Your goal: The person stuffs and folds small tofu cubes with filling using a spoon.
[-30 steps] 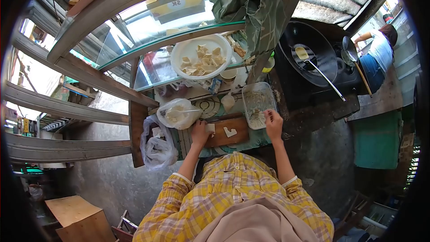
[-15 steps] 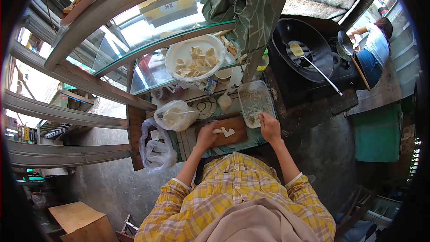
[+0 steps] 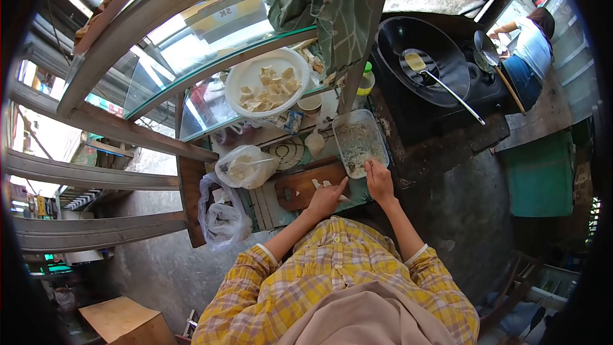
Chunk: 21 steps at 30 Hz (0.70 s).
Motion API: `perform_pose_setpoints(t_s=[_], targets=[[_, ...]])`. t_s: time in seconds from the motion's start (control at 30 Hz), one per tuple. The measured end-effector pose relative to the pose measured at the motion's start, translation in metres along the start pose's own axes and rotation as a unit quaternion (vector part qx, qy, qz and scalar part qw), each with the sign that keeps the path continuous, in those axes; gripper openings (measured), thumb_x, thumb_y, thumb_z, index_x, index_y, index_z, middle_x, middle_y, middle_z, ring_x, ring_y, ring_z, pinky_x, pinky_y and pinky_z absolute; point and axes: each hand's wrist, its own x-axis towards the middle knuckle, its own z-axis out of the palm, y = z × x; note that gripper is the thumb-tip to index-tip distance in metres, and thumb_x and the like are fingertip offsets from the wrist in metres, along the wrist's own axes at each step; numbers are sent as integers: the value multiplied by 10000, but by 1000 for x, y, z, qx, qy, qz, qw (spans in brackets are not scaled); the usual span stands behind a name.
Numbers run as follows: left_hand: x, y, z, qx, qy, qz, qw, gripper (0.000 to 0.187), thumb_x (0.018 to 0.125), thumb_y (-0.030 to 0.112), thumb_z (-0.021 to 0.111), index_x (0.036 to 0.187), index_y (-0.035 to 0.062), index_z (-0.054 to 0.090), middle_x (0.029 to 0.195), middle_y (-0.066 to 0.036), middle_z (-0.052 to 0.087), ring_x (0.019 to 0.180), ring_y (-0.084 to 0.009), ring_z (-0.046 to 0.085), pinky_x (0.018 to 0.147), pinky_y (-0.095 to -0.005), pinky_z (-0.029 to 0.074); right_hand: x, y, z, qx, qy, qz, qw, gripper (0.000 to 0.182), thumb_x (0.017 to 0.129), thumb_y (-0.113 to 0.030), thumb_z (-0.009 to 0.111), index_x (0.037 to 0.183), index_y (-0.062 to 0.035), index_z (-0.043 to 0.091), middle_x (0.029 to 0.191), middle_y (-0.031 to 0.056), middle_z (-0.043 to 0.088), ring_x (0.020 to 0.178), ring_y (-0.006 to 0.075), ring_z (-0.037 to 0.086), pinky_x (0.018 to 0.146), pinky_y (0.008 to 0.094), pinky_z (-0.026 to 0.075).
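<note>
My left hand (image 3: 325,200) is over the right part of a brown wooden board (image 3: 290,199), its index finger stretched toward the clear container. A pale, thin item sticks out beneath its curled fingers, too small to identify. Small white pieces (image 3: 317,183) lie on the board beside this hand. My right hand (image 3: 379,182) is pinched at the near right corner of the clear rectangular container (image 3: 338,129), which holds crumbly, pale filling. Whatever is between its fingertips is hidden.
A white plate (image 3: 230,89) bears folded pale pieces. Plastic bags (image 3: 225,220) sit left of the board. At right are a black wok (image 3: 394,45) with a ladle (image 3: 454,94) and a green bin (image 3: 539,176). Another person (image 3: 531,48) is at the far right.
My left hand has moved right across the board, toward the container, and its index finger now points outward. My right hand stays by the container's near corner. The view has shifted slightly.
</note>
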Motion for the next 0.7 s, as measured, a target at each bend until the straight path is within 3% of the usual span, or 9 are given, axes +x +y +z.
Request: perform_pose_setpoints(t_s=[0.3, 0.43, 0.5, 0.6, 0.7], targets=[[3, 4, 3, 3, -21, -15, 1000, 793, 714, 73, 606, 1398, 62, 206, 804, -80, 590, 732, -277, 580, 647, -427, 423, -13, 25, 6, 165, 108, 135, 971, 276, 940, -186, 398, 825, 23, 537, 613, 93, 550, 492, 147, 545, 487, 288, 431], [3, 4, 2, 1, -27, -15, 1000, 813, 707, 71, 610, 1403, 68, 189, 832, -87, 595, 761, -276, 585, 656, -427, 425, -19, 34, 7, 231, 141, 186, 945, 265, 936, -185, 401, 810, 6, 535, 627, 75, 561, 502, 139, 553, 490, 270, 436], [3, 4, 3, -6, -24, -15, 1000, 818, 706, 70, 612, 1403, 73, 184, 849, -91, 598, 775, -279, 586, 660, -430, 425, -22, 43, 6, 288, 163, 240, 913, 244, 930, -182, 406, 813, -9, 532, 637, 72, 571, 510, 140, 558, 489, 259, 438], [4, 4, -3, -31, -29, -25, 999, 764, 712, 64, 606, 1382, 64, 238, 873, -105, 599, 794, -301, 582, 665, -430, 436, -30, 67, 7, 426, 214, 314, 821, 205, 919, -190, 421, 830, -37, 524, 655, 85, 583, 512, 150, 565, 488, 246, 445], [1, -1, -3, -133, 54, -25, 989, 599, 703, 67, 616, 1270, 24, 428, 862, -119, 597, 791, -325, 570, 678, -424, 451, -41, 80, 2, 531, 260, 388, 708, 179, 905, -203, 431, 851, -58, 522, 687, 99, 597, 546, 163, 574, 514, 266, 461]])
